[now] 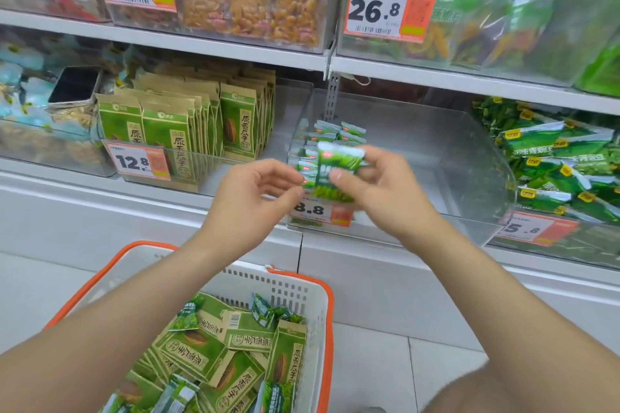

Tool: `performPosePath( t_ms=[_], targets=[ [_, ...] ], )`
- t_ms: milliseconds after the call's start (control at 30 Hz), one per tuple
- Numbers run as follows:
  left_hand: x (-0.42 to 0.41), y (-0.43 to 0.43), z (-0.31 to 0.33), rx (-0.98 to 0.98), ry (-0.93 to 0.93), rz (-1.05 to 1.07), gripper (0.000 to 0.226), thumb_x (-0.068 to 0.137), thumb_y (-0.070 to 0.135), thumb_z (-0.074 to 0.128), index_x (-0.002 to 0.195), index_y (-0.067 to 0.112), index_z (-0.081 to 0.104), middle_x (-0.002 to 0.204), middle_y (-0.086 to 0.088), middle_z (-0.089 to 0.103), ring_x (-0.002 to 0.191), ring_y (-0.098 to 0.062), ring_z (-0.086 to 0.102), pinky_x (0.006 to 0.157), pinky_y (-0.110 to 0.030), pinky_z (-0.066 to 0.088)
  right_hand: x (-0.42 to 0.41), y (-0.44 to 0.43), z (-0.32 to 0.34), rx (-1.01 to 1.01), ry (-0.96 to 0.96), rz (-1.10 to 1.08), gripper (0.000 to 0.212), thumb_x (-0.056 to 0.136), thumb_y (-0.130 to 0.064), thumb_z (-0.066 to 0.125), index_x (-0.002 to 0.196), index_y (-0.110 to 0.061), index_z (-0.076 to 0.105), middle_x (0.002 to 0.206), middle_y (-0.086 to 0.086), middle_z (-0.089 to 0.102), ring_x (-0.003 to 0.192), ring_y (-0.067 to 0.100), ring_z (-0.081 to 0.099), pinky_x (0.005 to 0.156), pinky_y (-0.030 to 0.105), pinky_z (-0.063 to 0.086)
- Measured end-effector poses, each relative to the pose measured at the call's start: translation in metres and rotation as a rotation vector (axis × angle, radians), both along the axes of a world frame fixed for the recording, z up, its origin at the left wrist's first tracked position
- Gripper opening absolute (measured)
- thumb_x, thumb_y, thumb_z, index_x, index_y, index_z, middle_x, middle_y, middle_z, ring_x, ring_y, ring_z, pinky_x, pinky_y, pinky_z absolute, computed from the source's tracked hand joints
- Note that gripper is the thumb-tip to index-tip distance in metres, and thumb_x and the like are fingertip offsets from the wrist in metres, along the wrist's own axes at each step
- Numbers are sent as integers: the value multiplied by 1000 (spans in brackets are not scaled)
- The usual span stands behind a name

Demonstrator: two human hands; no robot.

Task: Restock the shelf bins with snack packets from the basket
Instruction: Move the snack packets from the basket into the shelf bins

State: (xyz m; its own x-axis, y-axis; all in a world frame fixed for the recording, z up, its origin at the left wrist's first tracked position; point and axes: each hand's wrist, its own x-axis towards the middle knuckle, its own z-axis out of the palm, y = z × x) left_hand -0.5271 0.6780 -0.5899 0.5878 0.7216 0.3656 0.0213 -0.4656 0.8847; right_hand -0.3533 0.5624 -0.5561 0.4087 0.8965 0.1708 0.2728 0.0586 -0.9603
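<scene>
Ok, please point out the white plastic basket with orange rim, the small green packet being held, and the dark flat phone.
white plastic basket with orange rim [285, 292]: head view, back wall.
small green packet [342, 156]: head view, upper front.
dark flat phone [75, 84]: head view, screen.

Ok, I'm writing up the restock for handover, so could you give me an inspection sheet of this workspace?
Surface: white shelf; its clear middle bin is mostly bare, with small green packets stacked at its left end.
Job's things: basket below the arms holds seed packets and small green ones; a green packet is held up before the middle bin.
Clutter: phone lies on the snacks in the left bin.
Hands: right hand pinches the green packet; left hand is curled at its left edge, grip unclear.
Cables: nothing seen.
Surroundings: price tags on bin fronts, stocked bins above, tiled floor.
</scene>
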Motion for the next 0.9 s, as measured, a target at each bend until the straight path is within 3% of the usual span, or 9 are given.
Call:
performPosePath(
  t_ms=[100, 200, 300, 433, 500, 633, 767, 833, 900],
  targets=[
    [3, 7, -4, 686, 150, 51, 22, 89, 1, 72, 103, 17, 73, 101, 6, 71, 97, -16, 67, 86, -39, 54, 26, 5, 4, 126, -198, -221, 17, 94, -11, 74, 104, -25, 74, 98, -6, 79, 91, 11, 74, 84, 34, 59],
    [10, 11, -12, 981, 306, -34, 39, 84, -4, 70, 119, 14, 70, 120, -1, 69, 112, -27, 63, 95, -46, 48, 54, 8, -2, -51, -353, -303, 9, 89, -24, 78, 97, -24, 75, 90, -2, 78, 86, 26, 73, 82, 46, 60],
    [17, 8, -21, 1066, 402, -35, 51, 83, -2, 70, 131, 15, 64, 125, 0, 67, 113, -25, 60, 104, -43, 42, 64, 12, -7, -290, -406, -226, 12, 90, -24, 80, 98, -21, 72, 90, 9, 77, 80, 30, 74, 78, 50, 61],
    [22, 9, -26, 1095, 513, 59, 58, 80, 0, 71, 133, 21, 57, 114, 3, 66, 106, -24, 61, 109, -46, 33, 68, 24, -8, -500, -371, -89, 31, 91, -17, 79, 120, -16, 69, 116, 12, 66, 73, 25, 77, 69, 38, 65],
    [26, 9, -28, 1065, 539, 66, 60, 82, -2, 68, 133, 24, 51, 113, 4, 66, 104, -23, 62, 112, -48, 31, 69, 31, -7, -573, -367, -65, 30, 89, -13, 81, 118, -12, 73, 111, 10, 63, 72, 27, 78, 69, 35, 65],
    [27, 11, -30, 1041, 543, 61, 66, 80, -8, 70, 132, 27, 48, 110, 6, 65, 101, -23, 63, 110, -48, 36, 59, 45, -5, -607, -388, -91, 15, 82, -3, 85, 93, -6, 75, 109, 15, 68, 66, 31, 77, 60, 35, 64],
    [26, 10, -33, 1051, 513, 56, 72, 76, -9, 73, 133, 27, 49, 108, 7, 64, 100, -23, 62, 106, -48, 40, 53, 53, -6, -624, -431, -122, 15, 81, 3, 81, 89, -6, 73, 113, 15, 65, 61, 32, 76, 55, 37, 64],
    [26, 11, -34, 1049, 507, 58, 75, 74, -10, 75, 134, 27, 49, 110, 7, 64, 102, -23, 61, 105, -48, 42, 54, 49, -5, -622, -485, -166, 15, 81, -2, 83, 93, 0, 74, 106, 20, 66, 61, 30, 76, 59, 41, 65],
    [25, 12, -36, 1046, 498, 56, 73, 75, -9, 75, 135, 26, 51, 113, 6, 64, 106, -23, 59, 105, -47, 41, 57, 43, -4, -570, -583, -211, 31, 77, -18, 90, 92, 4, 75, 96, 21, 68, 77, 25, 75, 67, 45, 65]
  ],
)
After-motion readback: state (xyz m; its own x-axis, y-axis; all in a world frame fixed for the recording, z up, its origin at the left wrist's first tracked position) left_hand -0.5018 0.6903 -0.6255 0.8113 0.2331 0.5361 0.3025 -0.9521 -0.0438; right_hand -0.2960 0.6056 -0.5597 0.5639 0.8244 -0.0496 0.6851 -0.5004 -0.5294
